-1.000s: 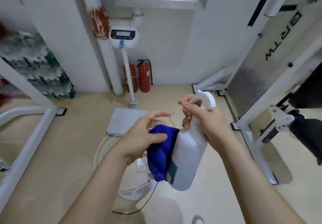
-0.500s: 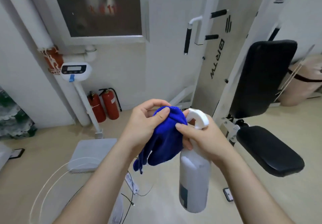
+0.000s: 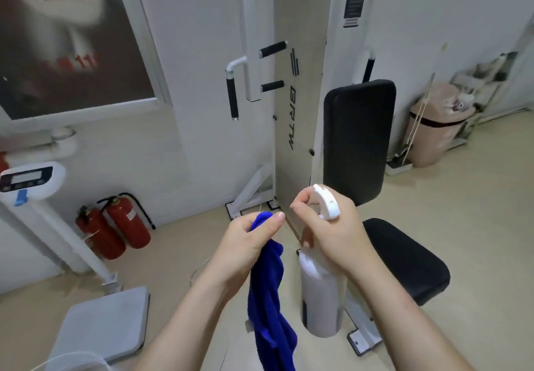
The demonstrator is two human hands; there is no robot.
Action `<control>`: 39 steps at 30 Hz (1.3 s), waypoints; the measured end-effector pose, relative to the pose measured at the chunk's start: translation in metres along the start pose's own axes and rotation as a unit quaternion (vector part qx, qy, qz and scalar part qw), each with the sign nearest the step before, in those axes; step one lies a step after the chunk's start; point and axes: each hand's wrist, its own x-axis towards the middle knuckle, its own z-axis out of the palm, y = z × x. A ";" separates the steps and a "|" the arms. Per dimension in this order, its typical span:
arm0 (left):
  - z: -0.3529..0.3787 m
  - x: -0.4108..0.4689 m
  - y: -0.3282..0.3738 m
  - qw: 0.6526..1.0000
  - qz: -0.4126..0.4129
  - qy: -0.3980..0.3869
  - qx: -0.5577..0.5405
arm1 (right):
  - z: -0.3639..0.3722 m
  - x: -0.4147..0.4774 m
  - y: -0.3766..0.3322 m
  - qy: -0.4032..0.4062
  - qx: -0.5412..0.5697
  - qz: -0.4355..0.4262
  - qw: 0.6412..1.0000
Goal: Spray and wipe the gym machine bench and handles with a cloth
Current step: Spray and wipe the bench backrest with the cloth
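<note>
I am looking down over two bare forearms reaching forward at chest height. My left hand (image 3: 248, 236) is pinching a blue cloth (image 3: 270, 298) near its top edge, fingers curled closed on it, and the rest of the cloth is hanging straight down in loose folds. My right hand (image 3: 332, 226) is wrapping around the neck of a white spray bottle (image 3: 319, 292), gripping it just under the white trigger head (image 3: 328, 201), with the bottle body hanging below the palm (the forefinger and thumb are curling forward, clear of the cloth). The two hands are sitting close together but apart.

Behind them the gym machine is standing against the wall: a black upright back pad (image 3: 358, 139), a black seat pad (image 3: 404, 258) to the right of the bottle, and black foam handles (image 3: 232, 97) on white bars beside a tall grey panel (image 3: 297, 82). To the left, two red fire extinguishers (image 3: 115, 226) are standing on the beige floor (image 3: 476, 212), near a white weighing scale (image 3: 107, 321). A beige bin (image 3: 433, 131) is sitting far right.
</note>
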 end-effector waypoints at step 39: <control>0.137 0.332 0.023 0.970 -0.029 0.047 0.237 | -0.159 0.317 0.156 0.005 0.031 0.093 0.995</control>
